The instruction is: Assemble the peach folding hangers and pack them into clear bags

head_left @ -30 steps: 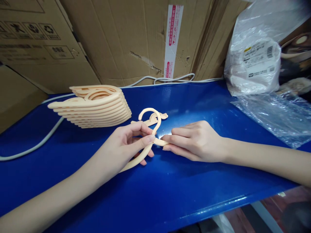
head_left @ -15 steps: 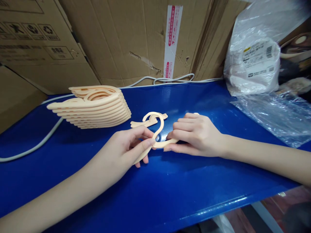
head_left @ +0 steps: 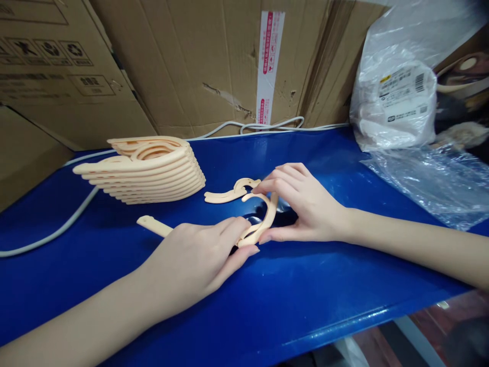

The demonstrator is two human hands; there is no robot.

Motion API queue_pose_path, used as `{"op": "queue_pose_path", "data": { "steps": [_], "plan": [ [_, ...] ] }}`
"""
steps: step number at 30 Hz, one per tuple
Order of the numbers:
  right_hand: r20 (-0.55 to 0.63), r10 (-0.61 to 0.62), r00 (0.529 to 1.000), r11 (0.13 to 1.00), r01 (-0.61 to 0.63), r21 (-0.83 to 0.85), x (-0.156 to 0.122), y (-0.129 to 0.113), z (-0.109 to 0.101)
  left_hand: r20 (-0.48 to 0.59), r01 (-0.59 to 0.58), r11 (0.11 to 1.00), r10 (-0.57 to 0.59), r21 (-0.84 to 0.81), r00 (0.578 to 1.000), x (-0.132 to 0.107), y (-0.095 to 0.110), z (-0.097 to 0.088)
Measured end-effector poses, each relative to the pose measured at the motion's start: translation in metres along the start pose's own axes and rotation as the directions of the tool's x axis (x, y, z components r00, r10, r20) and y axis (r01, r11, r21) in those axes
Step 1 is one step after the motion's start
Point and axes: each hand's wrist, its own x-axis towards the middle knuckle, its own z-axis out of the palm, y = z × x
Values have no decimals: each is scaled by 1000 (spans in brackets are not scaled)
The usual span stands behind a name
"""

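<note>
On the blue tabletop (head_left: 267, 306), just right of the hanger stack (head_left: 148, 171), the left grip (head_left: 202, 255) covers a peach hanger (head_left: 264, 220), whose hook the right grip (head_left: 301, 209) pinches.

The worktop (head_left: 305, 306) is a deep glossy blue with pale glints along its front edge; the hanger (head_left: 270, 214) is a plain pale peach; the stack of hangers (head_left: 145, 173) and the loose piece (head_left: 229, 193) share that same peach; the cardboard boxes (head_left: 183, 66) are dull brown, one with black printed symbols; the tape strip (head_left: 267, 61) is white with pinkish-red print; the cable (head_left: 49, 232) is off-white; the plastic bag (head_left: 393, 97) is milky white, its label white with a black barcode and a small yellow mark.
</note>
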Motion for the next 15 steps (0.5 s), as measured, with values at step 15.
{"op": "queue_pose_path", "data": {
  "steps": [15],
  "plan": [
    [35, -46, 998, 998, 45, 45, 1, -3, -4, -111, -120, 990, 127, 73, 986, 9, -5, -7]
  ]
}}
